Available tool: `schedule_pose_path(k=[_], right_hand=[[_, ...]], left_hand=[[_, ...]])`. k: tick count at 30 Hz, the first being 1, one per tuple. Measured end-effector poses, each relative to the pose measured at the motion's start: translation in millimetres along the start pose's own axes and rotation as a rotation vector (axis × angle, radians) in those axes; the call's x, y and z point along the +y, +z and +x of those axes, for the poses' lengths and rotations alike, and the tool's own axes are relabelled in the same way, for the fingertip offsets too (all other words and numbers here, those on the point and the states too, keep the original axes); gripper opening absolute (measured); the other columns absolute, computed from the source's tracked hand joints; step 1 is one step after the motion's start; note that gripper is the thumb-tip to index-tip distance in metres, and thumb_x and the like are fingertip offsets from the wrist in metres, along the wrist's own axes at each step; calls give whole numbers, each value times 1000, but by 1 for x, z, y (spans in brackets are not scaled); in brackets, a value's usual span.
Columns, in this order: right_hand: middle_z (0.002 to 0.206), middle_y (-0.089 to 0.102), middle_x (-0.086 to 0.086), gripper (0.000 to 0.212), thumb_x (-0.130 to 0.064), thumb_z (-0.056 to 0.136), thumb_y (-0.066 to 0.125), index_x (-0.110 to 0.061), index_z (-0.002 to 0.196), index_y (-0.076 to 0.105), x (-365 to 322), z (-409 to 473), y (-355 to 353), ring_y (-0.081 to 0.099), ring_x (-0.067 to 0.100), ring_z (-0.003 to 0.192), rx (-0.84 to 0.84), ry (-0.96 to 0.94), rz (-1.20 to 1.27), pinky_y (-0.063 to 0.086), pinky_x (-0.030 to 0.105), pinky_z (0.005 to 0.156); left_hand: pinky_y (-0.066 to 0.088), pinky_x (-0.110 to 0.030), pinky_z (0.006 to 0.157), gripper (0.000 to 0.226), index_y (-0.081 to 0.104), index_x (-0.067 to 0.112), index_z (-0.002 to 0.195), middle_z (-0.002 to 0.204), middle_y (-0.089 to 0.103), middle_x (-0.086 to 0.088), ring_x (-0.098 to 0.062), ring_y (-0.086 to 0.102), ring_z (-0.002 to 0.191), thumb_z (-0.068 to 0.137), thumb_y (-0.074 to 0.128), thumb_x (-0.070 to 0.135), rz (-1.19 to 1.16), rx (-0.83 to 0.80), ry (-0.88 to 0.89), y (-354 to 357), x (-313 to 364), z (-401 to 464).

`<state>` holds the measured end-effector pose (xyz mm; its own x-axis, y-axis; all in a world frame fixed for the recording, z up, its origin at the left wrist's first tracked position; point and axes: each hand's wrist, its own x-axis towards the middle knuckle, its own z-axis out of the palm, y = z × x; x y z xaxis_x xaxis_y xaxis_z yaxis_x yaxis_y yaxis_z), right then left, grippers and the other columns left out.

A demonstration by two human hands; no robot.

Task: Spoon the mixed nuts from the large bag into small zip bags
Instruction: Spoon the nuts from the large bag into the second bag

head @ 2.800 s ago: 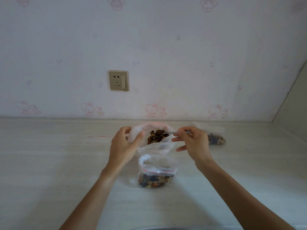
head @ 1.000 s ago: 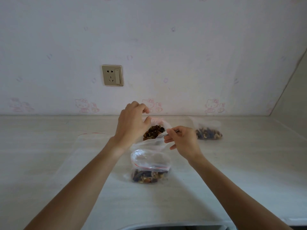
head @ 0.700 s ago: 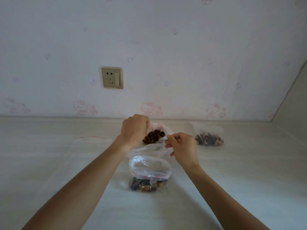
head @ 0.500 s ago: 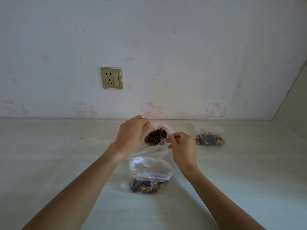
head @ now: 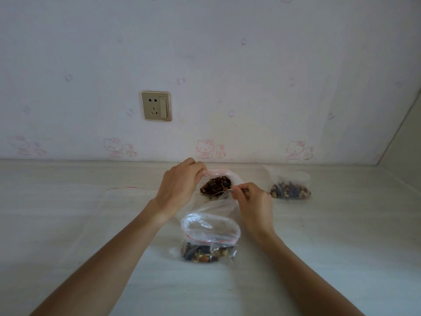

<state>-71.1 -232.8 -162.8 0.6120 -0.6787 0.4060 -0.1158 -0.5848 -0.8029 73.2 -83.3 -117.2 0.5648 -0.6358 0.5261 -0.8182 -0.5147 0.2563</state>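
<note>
The pale counter (head: 68,224) runs back to a papered wall with a socket (head: 156,106), and everything for the job sits in a short line out from the person, probably so each scoop has only a little way to travel. Furthest back is the large bag (head: 224,176), its mouth pulled wide so the heap of mixed nuts (head: 216,185) inside shows dark and easy to reach. Just in front of it, nearer the person, stands a small zip bag (head: 210,231) with its top gaping upward and a layer of nuts already in its bottom; it looks placed there to catch the next spoonful. A second small bag (head: 289,190), also holding nuts, lies off to the right, well apart, seemingly done with and set aside. A flat clear bag with a red strip (head: 125,189) lies to the left, likely waiting its turn. The left hand (head: 180,188) reaches forward with the arm stretched out, fingers curled over the near left rim of the large bag, gripping it to keep the mouth open. The right hand (head: 252,201) is bent in at the wrist, finger and thumb pinching the handle of a spoon (head: 224,192) whose bowl lies at the edge of the nuts.
</note>
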Motion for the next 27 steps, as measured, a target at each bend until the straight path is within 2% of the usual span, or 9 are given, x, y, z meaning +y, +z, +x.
schedule_pose_path(k=[3,9,12,15,18,20,27], right_hand=[[73,75,-8,13,-27,98,68,-16,95,74,3,0,1,71,9,70,-1,4,30,59,44,66],[79,77,-10,12,-29,100,64,-20,99,72,4,2,8,75,10,78,-29,37,79,61,49,67],[77,77,-11,10,-28,100,64,-26,94,71,4,4,11,75,8,77,-34,127,151,61,51,71],[77,78,-10,11,-23,100,65,-23,92,72,4,6,9,76,9,76,-38,190,228,62,44,68],[76,78,-9,12,-18,99,66,-20,90,73,4,6,4,77,10,73,-27,209,302,57,32,55],[76,79,-8,12,-15,99,66,-18,90,73,3,7,-1,77,8,74,-30,219,344,58,26,51],[78,79,1,6,-13,99,67,-11,96,73,-3,10,-15,78,14,80,-38,293,496,61,28,54]], left_hand=[[51,-35,74,27,71,25,117,107,64,9,-18,65,90,109,47,35,-7,-5,-22,-1,-1,1],[47,-31,68,27,72,26,115,106,63,12,-14,64,83,109,48,36,-32,-6,36,4,0,-1],[42,-28,65,26,73,27,114,104,62,15,-10,60,78,108,49,37,-41,8,60,5,-3,-2],[41,-27,63,26,72,27,114,103,61,16,-5,54,75,109,49,37,-36,17,63,7,-6,-3],[41,-27,62,26,72,27,115,103,62,15,-6,57,76,109,49,37,-37,28,43,6,-8,-1],[43,-27,63,27,72,26,115,103,63,14,-7,60,78,109,48,37,-42,30,41,6,-9,0],[44,-26,65,28,72,28,117,104,63,13,-9,62,83,108,48,39,-44,13,-16,4,-8,4]])
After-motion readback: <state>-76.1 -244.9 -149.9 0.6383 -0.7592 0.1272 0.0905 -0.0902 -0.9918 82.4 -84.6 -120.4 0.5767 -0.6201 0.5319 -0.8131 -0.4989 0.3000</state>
